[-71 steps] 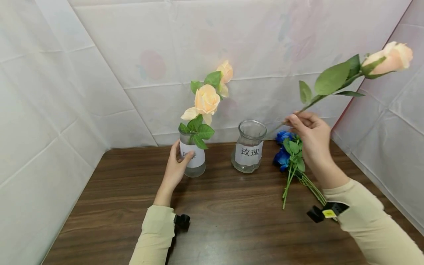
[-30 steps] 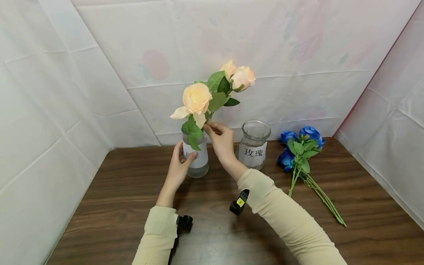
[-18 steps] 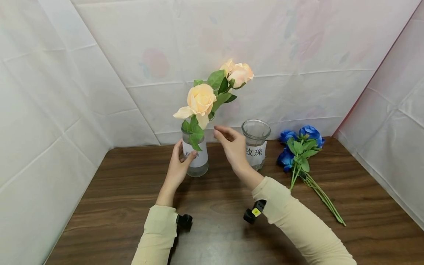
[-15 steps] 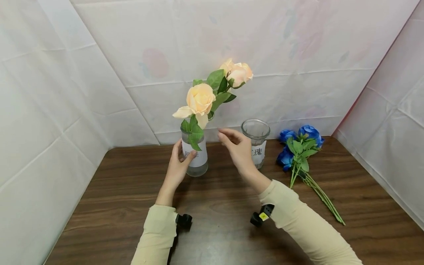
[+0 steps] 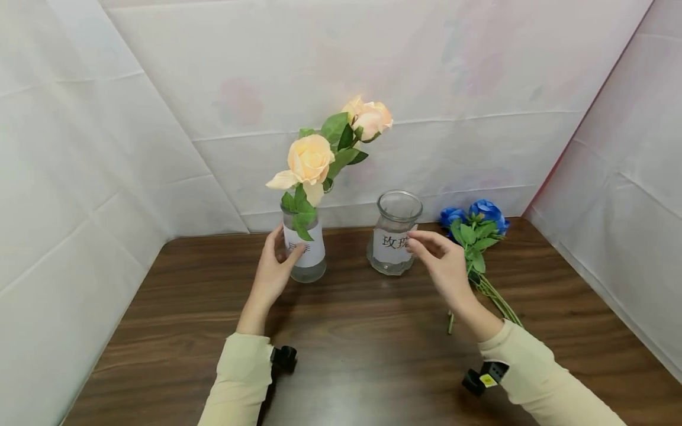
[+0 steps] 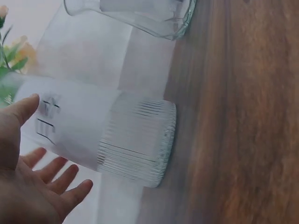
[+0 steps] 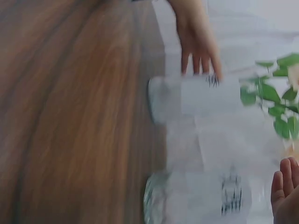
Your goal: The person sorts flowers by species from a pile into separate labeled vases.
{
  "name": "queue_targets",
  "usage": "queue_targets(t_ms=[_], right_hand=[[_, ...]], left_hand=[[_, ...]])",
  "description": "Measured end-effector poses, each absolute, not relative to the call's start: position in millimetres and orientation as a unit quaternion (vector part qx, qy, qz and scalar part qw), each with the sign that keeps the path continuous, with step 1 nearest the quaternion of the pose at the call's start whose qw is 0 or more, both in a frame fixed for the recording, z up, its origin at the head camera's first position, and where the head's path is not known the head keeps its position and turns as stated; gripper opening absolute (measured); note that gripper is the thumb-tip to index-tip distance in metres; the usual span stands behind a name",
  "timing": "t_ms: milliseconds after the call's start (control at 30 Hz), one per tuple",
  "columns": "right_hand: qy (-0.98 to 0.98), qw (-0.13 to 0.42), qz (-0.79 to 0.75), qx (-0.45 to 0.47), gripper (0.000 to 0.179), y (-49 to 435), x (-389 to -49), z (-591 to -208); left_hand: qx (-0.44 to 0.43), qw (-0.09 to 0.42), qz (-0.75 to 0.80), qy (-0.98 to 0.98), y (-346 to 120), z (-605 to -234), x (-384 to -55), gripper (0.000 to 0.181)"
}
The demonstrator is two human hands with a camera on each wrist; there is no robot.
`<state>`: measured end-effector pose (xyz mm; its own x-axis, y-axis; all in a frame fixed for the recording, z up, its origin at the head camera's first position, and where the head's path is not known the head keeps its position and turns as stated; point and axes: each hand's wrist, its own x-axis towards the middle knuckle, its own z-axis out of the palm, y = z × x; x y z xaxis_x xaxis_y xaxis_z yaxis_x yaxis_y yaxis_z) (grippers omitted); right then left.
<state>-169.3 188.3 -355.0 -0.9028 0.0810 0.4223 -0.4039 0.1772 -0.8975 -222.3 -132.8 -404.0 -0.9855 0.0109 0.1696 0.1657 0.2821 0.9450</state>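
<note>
A clear glass vase [image 5: 310, 273] with a white paper label stands upright at the back, left of centre. In it are three peach roses, one large bloom [image 5: 310, 158] leaning forward and two behind. My left hand [image 5: 270, 269] is at the vase's left side, thumb over the label. In the left wrist view its fingers [image 6: 60, 179] are spread, fairly straight. My right hand [image 5: 444, 263] holds nothing; its thumb and forefinger are close together, overlapping the label of a second, wider glass jar [image 5: 391, 267]. That jar holds no flowers.
Blue roses [image 5: 487, 214] with green leaves and stems [image 5: 495, 296] lie on the dark wooden table [image 5: 341, 367] at the right, partly hidden behind my right hand and forearm. White cloth [image 5: 288, 65] hangs behind the table and at both sides.
My right hand carried a peach rose from the right into the left vase, let go of it, then moved back right past the second jar. My left hand stayed at the vase.
</note>
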Motion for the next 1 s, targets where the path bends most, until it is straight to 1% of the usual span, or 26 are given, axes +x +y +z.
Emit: queue_targets(t_ms=[133,267,367,467,567,733,867,1000], right_hand=[[-0.751,0.195,0.623,0.099,0.027,217,-162,-362],[-0.771,0.198,0.600,0.077,0.028,251,-154,-368],[-0.797,0.191,0.571,0.048,0.032,278,-147,-371],[-0.815,0.173,0.552,0.018,0.038,303,-141,-375],[-0.831,0.162,0.533,0.005,0.041,325,-138,-379],[-0.838,0.158,0.522,0.004,0.038,350,-133,-387],[-0.841,0.155,0.518,-0.011,0.034,361,-130,-391],[-0.842,0.137,0.521,-0.026,0.039,365,-131,-396]], left_hand=[[-0.025,0.061,-0.554,-0.830,-139,-396,-206,0.077],[-0.008,0.028,-0.495,-0.869,-139,-387,-187,0.067],[-0.031,-0.005,-0.478,-0.878,-129,-384,-176,0.057],[-0.069,-0.019,-0.490,-0.869,-113,-388,-172,0.052],[-0.106,-0.015,-0.515,-0.850,-95,-394,-175,0.053],[-0.147,-0.009,-0.540,-0.829,-62,-399,-191,0.057],[-0.161,-0.003,-0.559,-0.813,-36,-402,-210,0.064],[-0.163,-0.001,-0.581,-0.797,-15,-401,-229,0.072]])
